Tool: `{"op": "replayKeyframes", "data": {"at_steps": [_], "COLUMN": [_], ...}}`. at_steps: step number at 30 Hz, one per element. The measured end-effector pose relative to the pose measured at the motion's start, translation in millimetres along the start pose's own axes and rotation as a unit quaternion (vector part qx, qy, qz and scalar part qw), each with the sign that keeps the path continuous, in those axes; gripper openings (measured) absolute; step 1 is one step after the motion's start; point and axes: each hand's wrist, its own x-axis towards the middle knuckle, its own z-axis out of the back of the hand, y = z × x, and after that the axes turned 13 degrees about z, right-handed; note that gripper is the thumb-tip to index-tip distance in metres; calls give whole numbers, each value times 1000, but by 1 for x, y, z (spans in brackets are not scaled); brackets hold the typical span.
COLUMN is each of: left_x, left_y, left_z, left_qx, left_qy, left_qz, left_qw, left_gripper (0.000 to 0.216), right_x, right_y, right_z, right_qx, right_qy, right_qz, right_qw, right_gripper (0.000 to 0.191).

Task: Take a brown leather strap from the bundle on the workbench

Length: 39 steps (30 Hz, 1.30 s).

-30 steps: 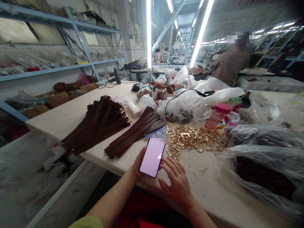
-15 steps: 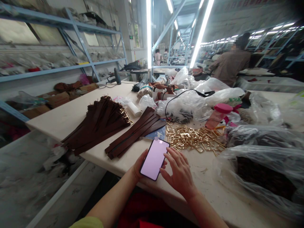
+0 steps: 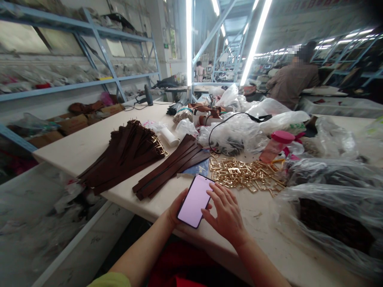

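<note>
Hands first: what is held, and where?

One rectangular smartphone with a lit pale-pink screen (image 3: pixel 194 200) is cradled from behind by the left hand (image 3: pixel 175 209), thumb closed on its left edge, just above the near edge of the cream worktable (image 3: pixel 89 145). The right hand (image 3: pixel 227 217) is spread open with nothing held, its fingertips laid at the smartphone's right edge.

Which step is judged to be in hand?

The screen is being worked. A clean tap calls for the smartphone to be held steady and for one fingertip to be brought onto the glass.

What is counted beyond?

Just past the smartphone, one heap of gold square metal buckles (image 3: pixel 245 173) is seen, too many to count. To its left, two lots of dark brown leather straps are laid: a flat bundle (image 3: pixel 170 165) and a fanned stack fitted with buckles (image 3: pixel 125 153). Farther on, one pink-lidded bottle (image 3: pixel 273 145) is seen tilted among clear plastic bags (image 3: pixel 236 131). At the back, one person in a brown top (image 3: pixel 291 81) is seen at another bench.
</note>
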Motion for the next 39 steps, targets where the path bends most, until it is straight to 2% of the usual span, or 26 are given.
{"op": "replayKeyframes", "data": {"at_steps": [10, 20, 25, 28, 33, 39], "left_x": [-2, -1, 0, -2, -3, 1], "left_y": [-1, -1, -1, -1, -1, -2], "left_z": [-5, 2, 0, -2, 1, 8], "left_qx": [15, 14, 2, -2, -31, -15], "left_qy": [9, -11, 3, 4, -28, 30], "left_qz": [11, 14, 9, 6, 13, 39], "left_qw": [1000, 1000, 1000, 1000, 999, 999], "left_gripper": [70, 67, 65, 64, 60, 80], "right_x": [4, 10, 10, 7, -6, -27], "right_y": [0, -2, 0, 7, 32, 62], "right_z": [1, -1, -3, -5, -12, -18], "right_qx": [1, -6, 6, 14, 56, 115], "right_qy": [0, 8, 14, 21, 29, 59], "right_qz": [2, -10, -8, 3, 11, 92], "right_qw": [1000, 1000, 1000, 1000, 998, 987], "right_gripper": [44, 45, 45, 45, 43, 45]}}
